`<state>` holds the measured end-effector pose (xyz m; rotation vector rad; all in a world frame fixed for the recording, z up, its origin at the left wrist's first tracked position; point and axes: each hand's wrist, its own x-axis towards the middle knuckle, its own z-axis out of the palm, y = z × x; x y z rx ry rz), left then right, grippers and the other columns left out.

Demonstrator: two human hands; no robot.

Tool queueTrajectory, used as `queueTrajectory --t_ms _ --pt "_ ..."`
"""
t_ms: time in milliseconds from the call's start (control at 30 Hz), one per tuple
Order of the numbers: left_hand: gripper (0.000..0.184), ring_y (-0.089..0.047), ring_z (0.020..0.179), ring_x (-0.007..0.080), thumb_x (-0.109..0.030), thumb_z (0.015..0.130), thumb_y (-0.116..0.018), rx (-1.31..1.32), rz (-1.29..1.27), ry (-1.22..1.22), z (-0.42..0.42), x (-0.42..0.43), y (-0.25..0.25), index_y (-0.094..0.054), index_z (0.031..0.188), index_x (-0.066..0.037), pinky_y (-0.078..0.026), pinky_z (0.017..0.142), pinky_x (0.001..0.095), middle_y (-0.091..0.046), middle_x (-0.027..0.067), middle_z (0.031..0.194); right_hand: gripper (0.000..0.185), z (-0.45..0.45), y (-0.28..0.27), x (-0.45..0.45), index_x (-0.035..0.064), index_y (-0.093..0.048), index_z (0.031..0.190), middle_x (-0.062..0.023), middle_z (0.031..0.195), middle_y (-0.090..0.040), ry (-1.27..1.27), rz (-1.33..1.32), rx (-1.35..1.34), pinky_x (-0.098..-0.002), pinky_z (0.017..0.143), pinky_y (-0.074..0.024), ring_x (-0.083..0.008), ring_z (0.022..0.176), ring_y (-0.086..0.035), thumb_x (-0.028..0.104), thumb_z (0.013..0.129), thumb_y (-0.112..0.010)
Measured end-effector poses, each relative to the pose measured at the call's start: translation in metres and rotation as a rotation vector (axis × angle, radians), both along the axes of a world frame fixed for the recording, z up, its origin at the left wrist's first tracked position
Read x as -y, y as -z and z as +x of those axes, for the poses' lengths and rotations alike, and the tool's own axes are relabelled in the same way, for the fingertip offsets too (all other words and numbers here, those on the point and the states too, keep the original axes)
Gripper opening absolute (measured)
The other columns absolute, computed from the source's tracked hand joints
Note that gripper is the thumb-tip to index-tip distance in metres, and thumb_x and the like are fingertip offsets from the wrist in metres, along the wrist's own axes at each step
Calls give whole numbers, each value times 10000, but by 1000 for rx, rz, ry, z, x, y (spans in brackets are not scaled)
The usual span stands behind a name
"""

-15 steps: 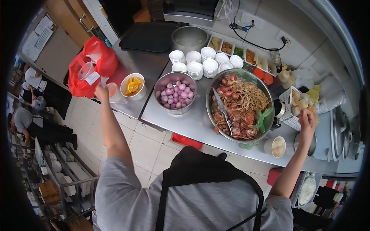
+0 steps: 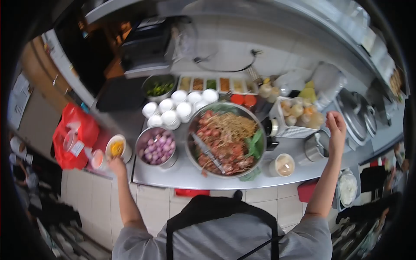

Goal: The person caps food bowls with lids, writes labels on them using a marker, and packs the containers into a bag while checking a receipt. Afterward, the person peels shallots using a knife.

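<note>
My left hand (image 2: 116, 165) is at the front of a white paper cup (image 2: 126, 152) with orange slices in it. Its fingers are blurred against the cup wall, so their grip is unclear. Just left of it stands a small plastic-wrapped cup (image 2: 97, 159) with pinkish contents. A red plastic bag (image 2: 71, 119) holding a clear container (image 2: 70, 139) is beyond that. My right hand (image 2: 336, 125) is raised on the other side, fingers curled together; anything inside them is hidden. Close by are a steel pot (image 2: 313, 149) with a utensil in it and a white basket (image 2: 290, 130) of filled bottles.
A steel bowl of shallots (image 2: 157, 147) and a large bowl of meat and noodles (image 2: 225, 141), with a knife (image 2: 207, 152) across it, stand mid-counter. Behind are stacked white cups (image 2: 170, 118), a pot of green vegetables (image 2: 159, 89) and condiment trays (image 2: 219, 84). Several people are at the edges.
My left hand has left the top of the plastic-wrapped cup and moved right to the cup of orange slices. My right hand stays raised and closed. The camera view has turned.
</note>
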<state>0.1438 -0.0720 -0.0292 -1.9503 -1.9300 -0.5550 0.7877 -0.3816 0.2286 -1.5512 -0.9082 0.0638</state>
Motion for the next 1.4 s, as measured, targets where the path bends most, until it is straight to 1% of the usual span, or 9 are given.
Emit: queueTrajectory --t_ms 100,267,533,633,733,800,933,1133,1400 --pt "76 -533 870 258 -67 624 -581 64 55 -52 0 -13 -8 -651 653 -66 -382 727 392 -606 109 737 173 14 -48 6 23 -579 863 18 743 -531 29 38 106 -194 608 -361 -53 657 -450 190 823 -564" --pt "110 -508 847 254 -69 583 -609 -120 220 12 61 31 -118 -636 685 -38 -376 710 375 -590 94 689 192 71 -143 12 -6 -589 876 -30 756 -590 221 74 610 -215 640 -395 -75 689 -486 166 791 -594" --pt "129 -488 813 242 -37 504 -638 -36 339 490 249 160 -237 -592 623 -19 -355 695 371 -572 55 656 222 276 -279 12 91 -627 912 -69 766 -616 564 54 939 -270 649 -432 -176 691 -559 252 767 -577" --pt "162 -501 809 234 -19 477 -628 92 325 737 344 214 -259 -587 632 -38 -360 731 365 -572 41 682 263 288 -306 0 50 -621 894 -51 778 -629 523 112 953 -244 663 -425 -113 697 -557 286 783 -592" --pt "130 -507 782 203 -20 502 -611 146 220 973 425 246 -247 -592 619 -72 -356 695 355 -570 19 680 220 267 -320 -25 33 -619 881 -46 785 -633 235 355 1018 -214 627 -424 -75 711 -554 230 783 -613" --pt "120 -509 809 191 -53 526 -620 130 211 1126 475 263 -233 -612 637 -96 -357 719 376 -562 -7 664 161 201 -313 -33 48 -648 854 -127 790 -611 78 378 897 -352 675 -449 -221 721 -578 169 752 -623" --pt "182 -497 856 188 -88 518 -659 202 49 1370 557 303 -207 -632 695 -118 -355 768 367 -580 -36 737 150 156 -295 -103 31 -643 790 -128 701 -604 -301 318 1128 -354 654 -455 -265 696 -584 152 701 -639" --pt "130 -479 891 178 -87 603 -610 221 -152 1532 618 346 -144 -609 731 -110 -336 809 356 -562 -17 760 141 138 -298 -137 86 -659 792 -149 796 -621 -161 -109 1306 -359 690 -460 -289 786 -593 148 673 -618" --pt "55 -449 906 169 -156 666 -539 -27 -148 1579 630 364 -56 -582 679 -124 -337 802 345 -538 -20 724 121 128 -314 -126 55 -625 807 -183 779 -603 -97 193 1158 -386 685 -454 -329 776 -582 119 714 -580"
